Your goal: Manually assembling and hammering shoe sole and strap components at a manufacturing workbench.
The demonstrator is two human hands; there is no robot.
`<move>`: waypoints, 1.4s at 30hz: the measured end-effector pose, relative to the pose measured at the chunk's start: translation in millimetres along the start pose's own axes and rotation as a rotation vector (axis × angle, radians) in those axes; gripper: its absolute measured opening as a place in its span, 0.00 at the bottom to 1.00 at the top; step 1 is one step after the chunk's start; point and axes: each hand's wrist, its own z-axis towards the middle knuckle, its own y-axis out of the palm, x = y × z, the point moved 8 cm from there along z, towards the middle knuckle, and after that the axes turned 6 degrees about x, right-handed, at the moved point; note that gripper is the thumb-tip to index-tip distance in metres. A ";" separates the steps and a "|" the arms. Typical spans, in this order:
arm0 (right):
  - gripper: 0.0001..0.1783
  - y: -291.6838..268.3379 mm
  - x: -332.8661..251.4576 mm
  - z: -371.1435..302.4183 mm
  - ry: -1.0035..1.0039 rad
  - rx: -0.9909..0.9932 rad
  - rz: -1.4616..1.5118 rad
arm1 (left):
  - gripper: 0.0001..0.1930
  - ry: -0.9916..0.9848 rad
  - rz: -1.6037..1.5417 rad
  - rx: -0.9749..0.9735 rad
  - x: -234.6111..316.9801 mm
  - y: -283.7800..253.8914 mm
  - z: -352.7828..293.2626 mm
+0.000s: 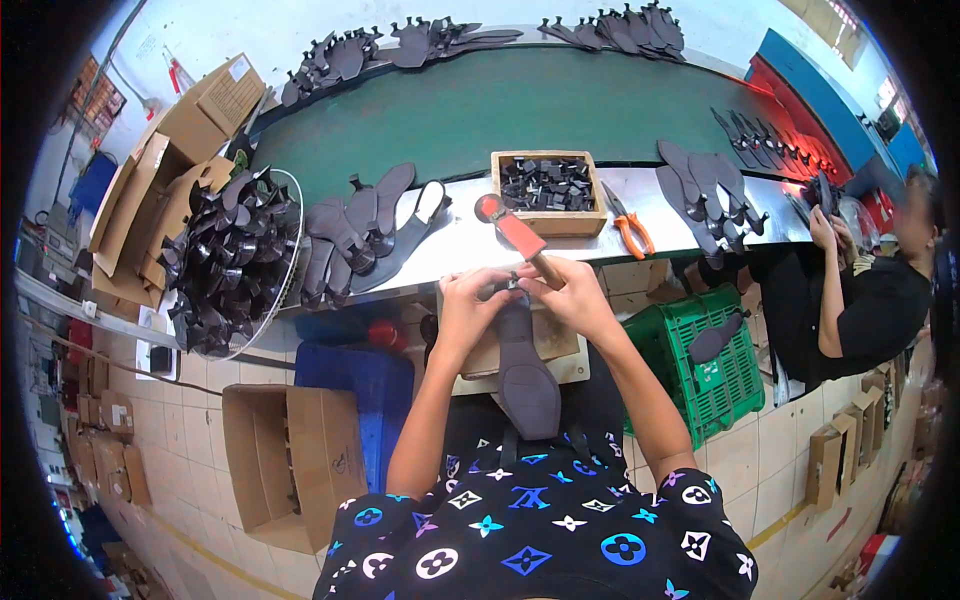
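One dark sole point(528, 378) is held at frame centre, its narrow end pinched in the left hand point(468, 306); one hammer point(521, 236) is gripped in the adjacent right hand point(574, 300). One wooden box point(570, 227) and one pair of pliers point(625, 215) are seen above.

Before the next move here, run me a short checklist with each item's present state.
1. Both hands at the sole: ok; left hand and right hand meet at its far end.
2. Hammer at hand: ok; its handle runs to the right hand.
3. Far end clear of both hands: not ok.
4. Anything small pinched there: cannot tell; too small and partly covered.
5. Pliers laid aside: ok; right of the wooden box.
6. Co-worker apart: ok; far right.
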 end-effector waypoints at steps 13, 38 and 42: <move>0.13 10.9 -33.6 4.8 -0.100 -0.016 -0.052 | 0.11 -0.069 -0.015 0.005 -10.1 -5.8 -3.0; 0.19 -18.6 -93.1 -88.1 -0.004 0.152 -0.208 | 0.15 -0.208 -0.476 -0.103 -17.1 -1.1 0.8; 0.19 -19.8 -100.3 -89.3 -0.011 0.112 -0.283 | 0.14 -0.242 -0.406 -0.166 -5.0 -7.0 4.4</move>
